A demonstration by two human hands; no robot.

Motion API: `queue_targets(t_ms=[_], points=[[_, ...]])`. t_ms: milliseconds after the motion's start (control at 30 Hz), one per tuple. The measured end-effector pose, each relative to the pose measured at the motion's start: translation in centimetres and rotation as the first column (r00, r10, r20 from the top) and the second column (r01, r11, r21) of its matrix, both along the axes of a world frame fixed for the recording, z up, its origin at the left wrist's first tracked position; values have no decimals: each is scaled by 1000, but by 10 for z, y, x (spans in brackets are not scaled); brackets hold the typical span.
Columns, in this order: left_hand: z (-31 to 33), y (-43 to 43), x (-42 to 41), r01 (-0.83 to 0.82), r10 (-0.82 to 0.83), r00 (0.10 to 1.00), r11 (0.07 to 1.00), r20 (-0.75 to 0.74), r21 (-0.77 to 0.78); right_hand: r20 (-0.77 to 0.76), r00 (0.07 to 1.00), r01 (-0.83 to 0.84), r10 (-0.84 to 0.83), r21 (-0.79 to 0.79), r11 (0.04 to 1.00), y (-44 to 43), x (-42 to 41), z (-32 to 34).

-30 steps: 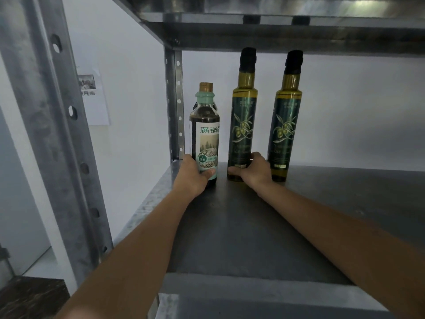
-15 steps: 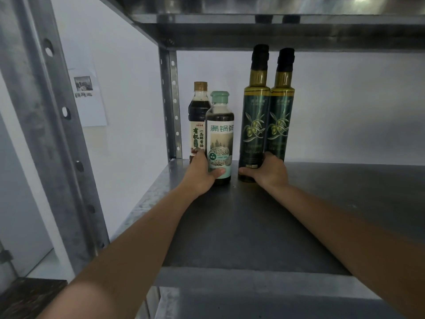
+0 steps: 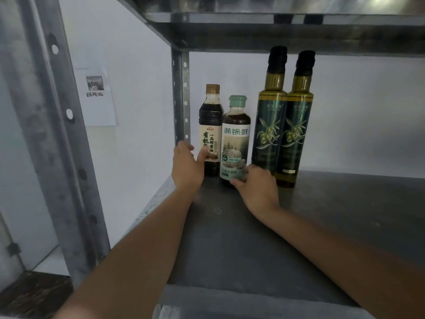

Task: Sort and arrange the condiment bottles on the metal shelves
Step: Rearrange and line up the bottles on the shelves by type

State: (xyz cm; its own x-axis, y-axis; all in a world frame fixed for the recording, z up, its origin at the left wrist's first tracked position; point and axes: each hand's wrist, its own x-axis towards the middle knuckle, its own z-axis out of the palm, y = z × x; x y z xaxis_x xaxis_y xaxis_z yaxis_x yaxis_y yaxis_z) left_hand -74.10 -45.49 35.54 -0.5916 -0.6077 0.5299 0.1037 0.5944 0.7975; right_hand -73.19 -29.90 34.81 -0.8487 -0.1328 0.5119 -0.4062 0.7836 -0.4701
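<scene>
Left grip [image 3: 187,168] clasps the soy sauce bottle [image 3: 210,120]; right grip [image 3: 258,188] pinches the green-capped bottle [image 3: 235,143] at its base; both upright on metal shelf [image 3: 253,238].

Olive oil bottles [image 3: 268,134] [image 3: 294,134], black-capped: 2. Soy sauce bottle [image 3: 210,118], brown cap: 1. Green-capped seasoning bottle [image 3: 235,139]: 1. Bottles in all: 4. Hands [image 3: 187,168] [image 3: 258,188]: 2. Paper sheet [image 3: 97,97] on wall: 1.
</scene>
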Motion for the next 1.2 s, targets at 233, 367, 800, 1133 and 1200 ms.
queue_targets(t_ms=[233, 367, 800, 1133, 1200], points=[[-8, -5, -28, 270, -289, 945, 954, 155, 132, 76, 986, 150, -149, -4, 989, -17, -2, 6], [-6, -8, -35, 362, -382, 920, 914, 88, 183, 176, 976, 155, -129, -145, 977, -30, -8, 7], [-4, -5, -28, 187, -183, 970, 982, 157, -6, 237, 961, 189, -145, -179, 965, -56, -26, 9], [-5, -4, -24, 223, -218, 963, 975, 162, -15, 224, 966, 174, -133, -174, 969, -56, -30, 10], [-6, -3, -21, 224, -221, 961, 975, 165, -3, 200, 972, 150, -121, -134, 980, -53, -26, 8]])
